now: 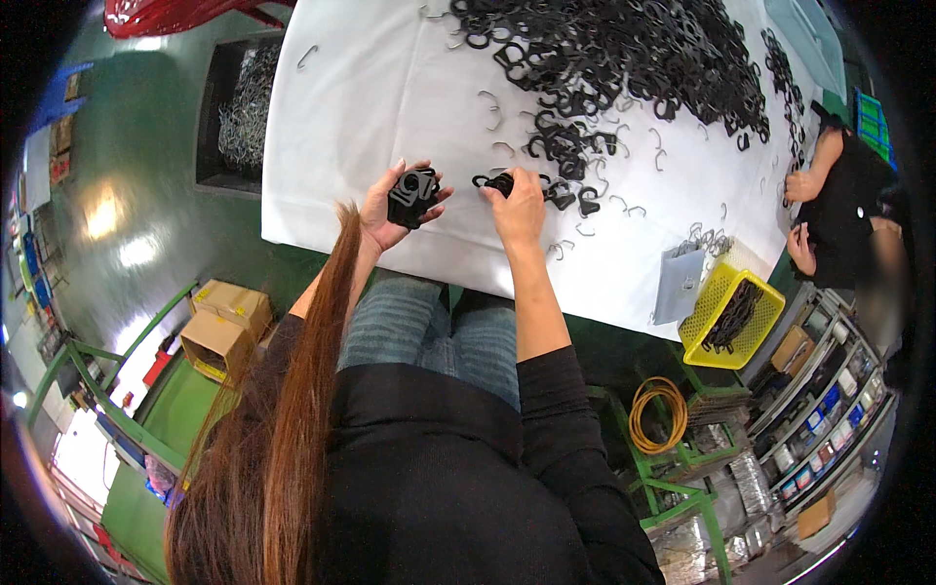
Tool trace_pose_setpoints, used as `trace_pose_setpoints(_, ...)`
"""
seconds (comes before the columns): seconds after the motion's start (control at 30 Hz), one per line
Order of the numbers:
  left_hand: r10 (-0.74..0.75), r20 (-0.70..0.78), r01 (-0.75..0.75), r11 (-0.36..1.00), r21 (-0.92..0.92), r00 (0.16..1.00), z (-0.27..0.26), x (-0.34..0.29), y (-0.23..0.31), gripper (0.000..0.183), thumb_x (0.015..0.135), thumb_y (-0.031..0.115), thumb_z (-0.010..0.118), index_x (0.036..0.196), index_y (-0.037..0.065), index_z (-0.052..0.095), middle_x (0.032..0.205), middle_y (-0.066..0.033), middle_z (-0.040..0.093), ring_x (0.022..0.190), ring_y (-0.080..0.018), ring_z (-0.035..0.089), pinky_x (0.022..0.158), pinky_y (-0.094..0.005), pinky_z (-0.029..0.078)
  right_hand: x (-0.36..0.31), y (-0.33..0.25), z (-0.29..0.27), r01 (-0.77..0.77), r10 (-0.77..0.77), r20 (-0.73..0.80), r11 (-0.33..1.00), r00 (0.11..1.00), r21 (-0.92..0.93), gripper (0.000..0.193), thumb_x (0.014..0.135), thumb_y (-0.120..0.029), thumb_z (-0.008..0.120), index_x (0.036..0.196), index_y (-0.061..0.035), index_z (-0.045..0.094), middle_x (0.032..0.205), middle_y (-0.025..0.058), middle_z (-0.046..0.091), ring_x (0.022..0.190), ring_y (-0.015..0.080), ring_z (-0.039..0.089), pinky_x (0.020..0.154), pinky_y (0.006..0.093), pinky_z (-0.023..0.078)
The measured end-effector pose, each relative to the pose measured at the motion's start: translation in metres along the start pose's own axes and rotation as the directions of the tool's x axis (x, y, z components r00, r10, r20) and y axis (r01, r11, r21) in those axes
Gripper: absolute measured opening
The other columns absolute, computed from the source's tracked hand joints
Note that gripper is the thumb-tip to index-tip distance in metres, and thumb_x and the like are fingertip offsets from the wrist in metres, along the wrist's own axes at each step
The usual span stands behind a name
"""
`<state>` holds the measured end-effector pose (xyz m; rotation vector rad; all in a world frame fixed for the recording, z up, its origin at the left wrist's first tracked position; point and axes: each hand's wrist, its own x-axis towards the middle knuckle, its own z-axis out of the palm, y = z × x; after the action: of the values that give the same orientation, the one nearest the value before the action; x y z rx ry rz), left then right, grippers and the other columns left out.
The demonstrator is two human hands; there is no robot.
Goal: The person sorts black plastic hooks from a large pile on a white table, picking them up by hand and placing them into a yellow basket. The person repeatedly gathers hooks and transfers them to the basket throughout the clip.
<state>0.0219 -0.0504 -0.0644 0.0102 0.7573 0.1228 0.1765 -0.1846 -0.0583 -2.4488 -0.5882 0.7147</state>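
Observation:
My left hand [378, 213] is turned palm up over the near edge of the white table [341, 166], fingers curled round a small stack of flat black looped parts [413, 195]. To its right, my right hand [524, 210] grips a black looped part [499, 183] at the tabletop between thumb and fingers. Its exact shape is partly covered by the fingers. Just beyond that hand lie loose black parts [564, 146], trailing off from a large heap of the same parts [634, 49]. Thin bent metal hooks [492, 109] are scattered around them.
At the table's right corner stands a yellow basket [756, 339] holding dark parts, beside a grey packet [679, 283]. A co-worker's hands [803, 185] are at the right edge. A dark bin of metal pieces [249, 117] sits left of the table; cardboard boxes [229, 322] are lower left.

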Motion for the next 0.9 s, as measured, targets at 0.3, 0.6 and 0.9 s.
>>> trace_pose_setpoints(0.3, -0.265, 0.035, 0.241, 0.918, 0.315, 0.964, 0.118, 0.064, -0.169, 0.044, 0.09, 0.043, 0.051, 0.118, 0.01, 0.051, 0.11, -0.0112, 0.058, 0.104, -0.0324, 0.058, 0.081, -0.0454, 0.051, -0.071, 0.146, -0.154, -0.234, 0.376, -0.139, 0.784, 0.916, 0.576, 0.039, 0.065, -0.028, 0.079, 0.085, 0.0004, 0.062, 0.071, 0.0096, 0.063, 0.065, 0.0175, 0.058, 0.064, 0.0312, 0.046)
trace_pose_setpoints(0.6, -0.557, 0.194, 0.391, 0.752, 0.53, 0.808, 0.32, 0.104, -0.447, 0.065, 0.086, 0.052, 0.051, 0.134, 0.012, 0.035, 0.138, -0.0139, 0.035, 0.128, -0.0305, 0.033, 0.1, -0.0579, 0.027, -0.133, 0.321, -0.374, -0.291, 0.484, -0.637, 0.874, 0.6, 0.39, 0.057, 0.075, -0.029, 0.072, 0.117, 0.0037, 0.052, 0.108, 0.0205, 0.057, 0.094, 0.0293, 0.058, 0.085, 0.0366, 0.046)
trace_pose_setpoints(0.9, 0.44, 0.265, -0.426, 0.32, 0.847, 0.858, 0.238, 0.094, -0.331, 0.035, 0.09, 0.02, 0.052, 0.122, 0.005, 0.051, 0.122, -0.0122, 0.054, 0.108, -0.0217, 0.053, 0.092, -0.0309, 0.041, -0.075, 0.257, -0.313, -0.064, 0.054, -0.675, 0.998, 0.735, 0.011, 0.047, 0.075, -0.013, 0.067, 0.118, -0.0023, 0.051, 0.111, 0.0184, 0.052, 0.101, 0.0298, 0.052, 0.086, 0.0378, 0.042)
